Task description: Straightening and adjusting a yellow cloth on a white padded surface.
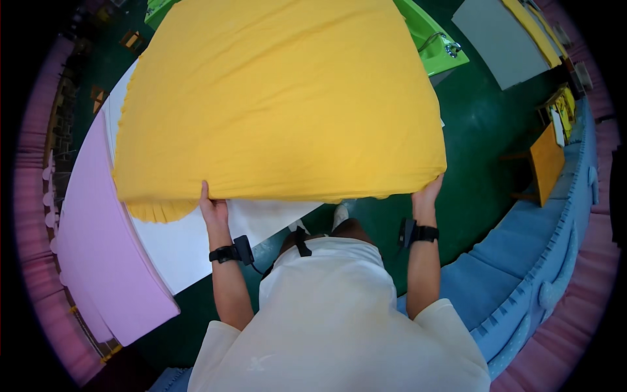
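Observation:
A broad yellow fitted cover (281, 111) with a ruffled edge stretches over a flat, mattress-like pad in front of me; the pad's own surface is hidden. My left hand (215, 212) grips its near edge left of the middle, thumb on top and fingers partly hidden beneath. At the near right corner, my right hand (428, 193) holds the same edge, with most of its fingers out of sight under the fabric. A frilled flap (160, 211) of the yellow cloth hangs down beyond my left hand. Both wrists wear black strapped devices.
Under the cover's left side lies a white flat surface (170, 251), bordered by a pink padded panel (98, 222). A green basin (434, 49) with a tap stands at the far right. Blue cushioned seating (516, 228) and a wooden chair (545, 163) line the right side.

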`<action>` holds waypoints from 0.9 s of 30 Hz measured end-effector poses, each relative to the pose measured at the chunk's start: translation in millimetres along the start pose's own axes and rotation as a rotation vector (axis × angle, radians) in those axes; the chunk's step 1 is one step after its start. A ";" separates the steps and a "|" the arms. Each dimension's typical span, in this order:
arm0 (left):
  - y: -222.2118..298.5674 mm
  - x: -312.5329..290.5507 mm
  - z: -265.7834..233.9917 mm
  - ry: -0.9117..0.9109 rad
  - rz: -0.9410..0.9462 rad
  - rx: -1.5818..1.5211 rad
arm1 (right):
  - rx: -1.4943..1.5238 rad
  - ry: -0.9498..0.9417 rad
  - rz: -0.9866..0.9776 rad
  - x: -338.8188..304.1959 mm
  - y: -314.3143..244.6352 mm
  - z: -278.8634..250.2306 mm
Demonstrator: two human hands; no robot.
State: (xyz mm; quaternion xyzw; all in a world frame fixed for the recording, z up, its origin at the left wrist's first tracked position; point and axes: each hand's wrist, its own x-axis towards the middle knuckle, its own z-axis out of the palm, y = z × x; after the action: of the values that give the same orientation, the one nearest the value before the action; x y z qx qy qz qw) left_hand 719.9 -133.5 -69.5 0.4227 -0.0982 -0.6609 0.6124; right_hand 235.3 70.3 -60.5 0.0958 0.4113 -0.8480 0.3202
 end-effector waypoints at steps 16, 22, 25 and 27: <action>-74.7 -70.3 14.1 0.033 0.038 -0.163 | -0.207 -0.171 -0.012 149.8 -47.9 82.2; -73.2 -77.4 43.8 0.038 0.135 -0.225 | -0.232 -0.142 -0.011 172.3 -38.0 99.5; -74.9 -72.1 36.3 0.046 0.145 -0.252 | -0.198 -0.186 0.084 165.5 -24.2 85.9; -77.6 -71.2 35.4 0.041 0.129 -0.272 | -0.135 -0.250 0.086 166.8 -19.1 67.4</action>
State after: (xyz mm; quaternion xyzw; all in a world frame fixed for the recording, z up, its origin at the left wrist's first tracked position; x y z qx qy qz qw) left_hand 632.0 -65.8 -66.4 0.3420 -0.0220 -0.6185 0.7071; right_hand 100.6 -49.6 -76.1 -0.0146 0.4197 -0.8094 0.4104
